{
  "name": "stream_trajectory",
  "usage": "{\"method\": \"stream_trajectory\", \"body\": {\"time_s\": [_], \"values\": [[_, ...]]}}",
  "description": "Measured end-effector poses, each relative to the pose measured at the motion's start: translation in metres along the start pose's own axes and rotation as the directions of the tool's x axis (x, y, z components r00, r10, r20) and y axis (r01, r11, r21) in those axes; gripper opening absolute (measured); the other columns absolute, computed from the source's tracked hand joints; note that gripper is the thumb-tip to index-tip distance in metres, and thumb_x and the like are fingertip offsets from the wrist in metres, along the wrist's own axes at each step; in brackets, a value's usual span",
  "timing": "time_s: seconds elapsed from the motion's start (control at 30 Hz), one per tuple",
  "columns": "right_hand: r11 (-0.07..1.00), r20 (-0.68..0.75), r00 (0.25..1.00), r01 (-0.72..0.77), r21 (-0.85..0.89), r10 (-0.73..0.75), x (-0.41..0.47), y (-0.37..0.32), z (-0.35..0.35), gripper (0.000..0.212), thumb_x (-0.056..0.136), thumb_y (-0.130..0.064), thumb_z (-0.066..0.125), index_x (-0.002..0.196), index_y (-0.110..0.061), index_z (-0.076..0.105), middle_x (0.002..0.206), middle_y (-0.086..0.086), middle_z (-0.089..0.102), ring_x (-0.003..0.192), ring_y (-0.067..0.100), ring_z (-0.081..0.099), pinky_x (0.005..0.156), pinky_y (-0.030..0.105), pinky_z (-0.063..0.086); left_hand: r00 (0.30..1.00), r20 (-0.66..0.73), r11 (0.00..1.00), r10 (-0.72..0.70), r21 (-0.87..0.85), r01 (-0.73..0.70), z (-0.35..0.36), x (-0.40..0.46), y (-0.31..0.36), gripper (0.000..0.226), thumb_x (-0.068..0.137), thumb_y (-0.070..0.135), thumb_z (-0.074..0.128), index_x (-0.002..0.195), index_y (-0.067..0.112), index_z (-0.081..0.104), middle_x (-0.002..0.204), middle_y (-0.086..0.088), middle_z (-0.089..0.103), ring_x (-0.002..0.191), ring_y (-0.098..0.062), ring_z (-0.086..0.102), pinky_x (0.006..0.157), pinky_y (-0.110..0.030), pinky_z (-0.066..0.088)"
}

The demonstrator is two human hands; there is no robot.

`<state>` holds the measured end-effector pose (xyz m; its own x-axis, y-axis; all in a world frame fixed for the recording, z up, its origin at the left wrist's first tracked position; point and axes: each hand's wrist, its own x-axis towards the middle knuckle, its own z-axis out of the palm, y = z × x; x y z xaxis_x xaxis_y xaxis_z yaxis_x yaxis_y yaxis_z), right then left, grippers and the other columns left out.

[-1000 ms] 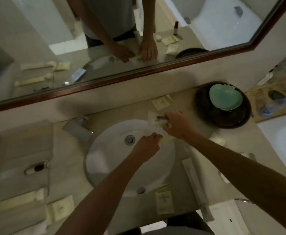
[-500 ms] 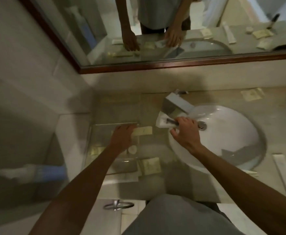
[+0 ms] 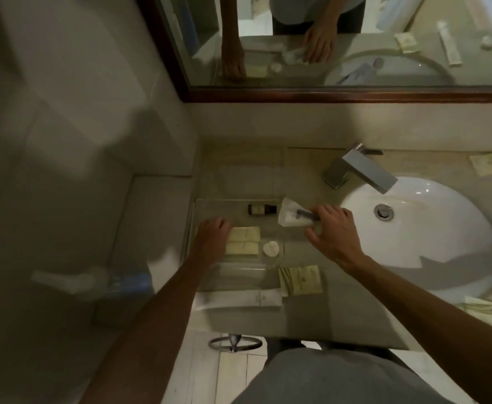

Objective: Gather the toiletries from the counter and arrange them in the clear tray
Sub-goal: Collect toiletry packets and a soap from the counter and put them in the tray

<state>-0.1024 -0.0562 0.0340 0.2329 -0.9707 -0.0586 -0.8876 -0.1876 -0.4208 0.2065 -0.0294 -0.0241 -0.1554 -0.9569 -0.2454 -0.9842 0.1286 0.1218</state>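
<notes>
The clear tray lies on the counter left of the sink. Inside it are a small dark bottle, two pale yellow packets side by side and a small round white soap. My left hand rests on the left ends of the yellow packets, fingers curled. My right hand holds a white plastic-wrapped razor over the tray's right edge. A long white tube and a yellow sachet lie on the counter in front of the tray.
The white sink with a square chrome tap fills the right side. More yellow sachets lie behind the sink and at its front rim. A mirror hangs above. A tiled wall stands at the left.
My view has swung left from the sink to the tray. Both hands have travelled left: the left one set a yellow packet in the tray, the right one carried the wrapped razor to the tray's edge.
</notes>
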Motion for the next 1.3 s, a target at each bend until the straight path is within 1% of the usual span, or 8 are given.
{"method": "stream_trajectory", "body": {"time_s": [0.23,0.4,0.57,0.7,0.8,1.0,1.2,1.3], "values": [[0.992,0.043,0.993,0.116,-0.052,-0.114,0.029,-0.058,0.023,0.033,0.085,-0.04,0.062,0.114,-0.023,0.059,0.107,-0.001,0.062,0.101,0.018,0.054,0.1,0.04,0.039,0.984,-0.058,0.965,-0.169,-0.211,0.154,0.001,-0.013,0.002,0.031,0.08,0.002,0.061,0.109,0.011,0.059,0.112,-0.01,0.058,0.097,-0.026,0.055,0.078,-0.036,0.047],[0.964,0.186,0.959,0.239,-0.116,-0.215,0.064,-0.122,0.067,0.035,0.083,-0.041,0.06,0.111,-0.02,0.06,0.11,0.004,0.062,0.104,0.025,0.055,0.092,0.041,0.042,0.985,-0.095,0.968,-0.143,-0.22,0.119,0.013,-0.035,0.0,0.034,0.078,0.018,0.063,0.112,0.015,0.06,0.112,-0.012,0.057,0.096,-0.03,0.056,0.079,-0.041,0.05],[0.938,0.301,0.899,0.345,-0.038,-0.318,0.086,-0.158,0.089,0.055,0.09,-0.035,0.064,0.138,-0.019,0.045,0.131,0.01,0.051,0.12,0.03,0.048,0.098,0.044,0.042,0.964,0.002,0.932,-0.265,-0.254,0.257,0.026,-0.039,-0.002,0.043,0.077,0.025,0.065,0.117,0.011,0.055,0.122,-0.013,0.051,0.105,-0.033,0.054,0.083,-0.041,0.05],[0.941,0.249,0.916,0.335,-0.043,-0.314,0.081,-0.143,0.093,0.053,0.087,-0.029,0.068,0.135,-0.018,0.048,0.134,0.008,0.048,0.121,0.027,0.048,0.103,0.044,0.043,0.937,-0.133,0.912,-0.322,-0.311,0.269,0.022,-0.039,-0.003,0.042,0.072,0.017,0.064,0.113,0.014,0.058,0.119,-0.011,0.056,0.102,-0.029,0.057,0.083,-0.039,0.049],[0.907,0.234,0.898,0.406,-0.116,-0.372,0.068,-0.121,0.098,0.049,0.09,-0.027,0.064,0.136,-0.018,0.049,0.135,0.007,0.051,0.121,0.026,0.049,0.104,0.042,0.041,0.931,-0.289,0.964,-0.221,-0.21,0.164,0.014,-0.028,-0.008,0.049,0.085,0.015,0.055,0.134,0.015,0.05,0.138,-0.013,0.05,0.124,-0.029,0.048,0.101,-0.041,0.041],[0.819,0.318,0.84,0.521,-0.24,-0.441,0.055,-0.104,0.098,0.063,0.084,-0.021,0.067,0.143,-0.019,0.044,0.148,0.005,0.044,0.14,0.027,0.034,0.12,0.049,0.018,0.982,-0.154,0.993,-0.105,0.028,0.111,0.02,0.0,-0.026,0.05,0.095,0.036,0.044,0.14,0.013,0.045,0.142,-0.017,0.046,0.13,-0.031,0.041,0.115,-0.046,0.015],[0.874,0.289,0.874,0.45,-0.181,-0.39,0.036,-0.086,0.085,0.065,0.085,-0.02,0.065,0.144,-0.018,0.041,0.148,0.007,0.045,0.139,0.026,0.035,0.117,0.043,0.021,0.981,-0.096,0.984,-0.166,-0.083,0.158,0.015,0.004,-0.015,0.055,0.092,0.043,0.049,0.138,0.014,0.043,0.143,-0.017,0.041,0.127,-0.035,0.039,0.101,-0.046,0.04],[0.902,0.237,0.899,0.407,-0.144,-0.368,0.017,-0.06,0.067,0.058,0.087,-0.017,0.062,0.142,-0.019,0.044,0.148,0.005,0.046,0.138,0.024,0.038,0.116,0.039,0.024,0.971,-0.148,0.98,-0.19,-0.079,0.18,0.01,0.005,-0.002,0.056,0.09,0.039,0.056,0.137,0.012,0.045,0.148,-0.02,0.036,0.135,-0.039,0.033,0.111,-0.05,0.028]]}}
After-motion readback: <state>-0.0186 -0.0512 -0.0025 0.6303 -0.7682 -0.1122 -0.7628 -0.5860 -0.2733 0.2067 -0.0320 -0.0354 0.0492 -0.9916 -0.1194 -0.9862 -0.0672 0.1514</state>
